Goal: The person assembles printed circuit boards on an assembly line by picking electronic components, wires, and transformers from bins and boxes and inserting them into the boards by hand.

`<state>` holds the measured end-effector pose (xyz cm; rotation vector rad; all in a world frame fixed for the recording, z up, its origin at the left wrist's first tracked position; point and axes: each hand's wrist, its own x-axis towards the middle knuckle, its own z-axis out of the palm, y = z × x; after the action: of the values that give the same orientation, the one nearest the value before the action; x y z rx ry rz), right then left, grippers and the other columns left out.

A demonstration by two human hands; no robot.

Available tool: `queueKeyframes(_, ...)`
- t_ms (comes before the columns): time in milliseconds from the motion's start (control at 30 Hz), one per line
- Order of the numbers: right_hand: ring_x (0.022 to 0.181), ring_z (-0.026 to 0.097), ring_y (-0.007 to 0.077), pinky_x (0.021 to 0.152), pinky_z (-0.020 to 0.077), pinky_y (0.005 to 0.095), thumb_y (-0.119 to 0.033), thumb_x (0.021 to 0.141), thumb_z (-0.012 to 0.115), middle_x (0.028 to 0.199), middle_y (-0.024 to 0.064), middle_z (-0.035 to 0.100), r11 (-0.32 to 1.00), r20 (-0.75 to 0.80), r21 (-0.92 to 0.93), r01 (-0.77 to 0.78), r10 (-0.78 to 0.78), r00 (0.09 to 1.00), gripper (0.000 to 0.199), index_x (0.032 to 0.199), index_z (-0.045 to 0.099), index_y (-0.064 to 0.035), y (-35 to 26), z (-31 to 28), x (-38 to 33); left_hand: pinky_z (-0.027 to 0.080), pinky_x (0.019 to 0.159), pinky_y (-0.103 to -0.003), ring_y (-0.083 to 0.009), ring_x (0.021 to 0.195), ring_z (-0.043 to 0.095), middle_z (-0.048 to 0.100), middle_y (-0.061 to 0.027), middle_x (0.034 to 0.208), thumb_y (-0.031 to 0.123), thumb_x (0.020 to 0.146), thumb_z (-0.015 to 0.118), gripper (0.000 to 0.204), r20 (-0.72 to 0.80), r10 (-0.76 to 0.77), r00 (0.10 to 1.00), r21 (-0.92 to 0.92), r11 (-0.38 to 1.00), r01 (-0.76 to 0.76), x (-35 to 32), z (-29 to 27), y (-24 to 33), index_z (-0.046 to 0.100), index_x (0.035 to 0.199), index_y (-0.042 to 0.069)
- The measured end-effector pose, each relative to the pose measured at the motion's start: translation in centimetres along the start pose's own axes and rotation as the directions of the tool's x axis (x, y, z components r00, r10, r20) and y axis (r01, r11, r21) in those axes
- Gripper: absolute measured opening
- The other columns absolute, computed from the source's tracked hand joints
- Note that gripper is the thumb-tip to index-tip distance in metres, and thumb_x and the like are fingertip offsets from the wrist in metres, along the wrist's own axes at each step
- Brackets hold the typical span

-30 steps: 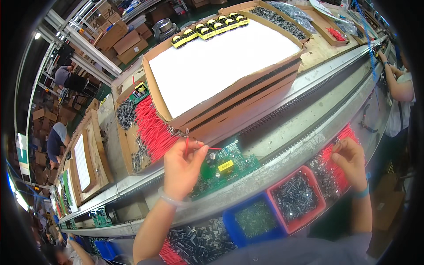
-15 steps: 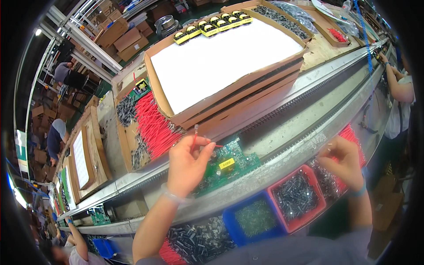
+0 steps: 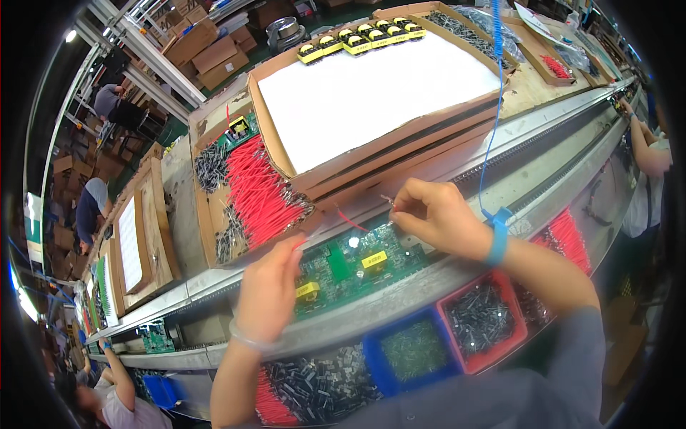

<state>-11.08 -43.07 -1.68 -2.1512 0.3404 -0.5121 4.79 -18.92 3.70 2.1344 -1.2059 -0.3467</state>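
Observation:
In front of me lies a green circuit board with yellow block components. A thin red wire rises in a curve from its far edge. At the board's left end is my left hand, slightly blurred, its fingers closed on a red wire of which only a short bit shows. My right hand, wearing a blue wrist strap with a coiled cord, hovers over the board's far right. Its thumb and forefinger pinch a small metal-tipped piece, too small to name.
Behind the rail stand stacked cardboard trays under a white sheet, with yellow-black transformers on top. Red wires fill a box at the left. Nearer me are a blue bin and a red bin of small parts. Co-workers are at both sides.
My right hand has come from the bins at right to above the board. My left hand has drawn back left and down; the red wire now stands free of it. More board shows.

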Motion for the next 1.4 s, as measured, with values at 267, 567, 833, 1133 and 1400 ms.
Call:
queueKeyframes(267, 0.075, 0.074, 0.0301, 0.069, 0.0569, 0.0390, -0.015, 0.087, 0.074, 0.081, 0.0147, 0.073, 1.000, -0.036, 0.029, 0.013, -0.012, 0.999, 0.016, 0.093, 0.066, -0.0028, 0.3, 0.6, 0.2, 0.045, 0.071, -0.023, -0.0085, 0.074, 0.053, 0.066, -0.0008, 0.091, 0.013, 0.107, 0.051, 0.022, -0.051, -0.153, 0.987, -0.184, 0.973, 0.141, -3.4, -0.9, -4.9, 0.063, 0.121, 0.000)
queueKeyframes(567, 0.076, 0.074, 0.0227, 0.068, 0.0578, 0.0323, -0.005, 0.085, 0.075, 0.082, 0.0146, 0.071, 0.977, 0.016, -0.173, 0.125, -0.124, 0.992, 0.013, 0.091, 0.065, 0.0010, 0.3, -0.4, -0.9, 0.048, 0.087, -0.025, -0.0098, 0.091, 0.061, 0.066, -0.0035, 0.099, 0.009, 0.103, 0.059, 0.018, -0.170, -0.248, 0.954, -0.540, 0.833, 0.120, -3.5, 0.4, -4.4, 0.064, 0.118, -0.001)
queueKeyframes(833, 0.074, 0.073, 0.0282, 0.065, 0.0570, 0.0357, -0.003, 0.083, 0.077, 0.081, 0.0150, 0.069, 0.948, 0.007, -0.232, 0.216, -0.220, 0.975, 0.014, 0.090, 0.065, 0.0000, -0.5, 0.4, -0.2, 0.053, 0.085, -0.027, -0.0100, 0.089, 0.066, 0.072, -0.0048, 0.101, 0.001, 0.092, 0.072, 0.010, -0.287, -0.268, 0.920, -0.457, 0.882, 0.114, -3.6, 1.2, -4.8, 0.067, 0.101, 0.000)
queueKeyframes(1133, 0.074, 0.069, 0.0277, 0.064, 0.0542, 0.0363, 0.000, 0.082, 0.077, 0.088, 0.0142, 0.064, 0.915, 0.087, -0.251, 0.315, -0.302, 0.949, 0.016, 0.093, 0.066, -0.0006, -2.4, 1.8, 0.7, 0.053, 0.083, -0.026, -0.0109, 0.089, 0.067, 0.073, -0.0072, 0.099, -0.001, 0.092, 0.071, 0.011, -0.263, -0.266, 0.927, -0.493, 0.864, 0.108, -3.1, 2.1, -6.1, 0.066, 0.102, -0.001)
queueKeyframes(1400, 0.076, 0.069, 0.0244, 0.066, 0.0543, 0.0337, 0.002, 0.084, 0.075, 0.090, 0.0130, 0.064, 0.972, 0.130, -0.102, 0.212, -0.198, 0.972, 0.017, 0.097, 0.065, 0.0002, -5.2, 0.6, -0.9, 0.053, 0.080, -0.026, -0.0096, 0.088, 0.065, 0.073, -0.0066, 0.099, -0.001, 0.091, 0.072, 0.009, -0.244, -0.277, 0.929, -0.522, 0.845, 0.115, -2.4, 2.5, -6.1, 0.067, 0.098, -0.001)
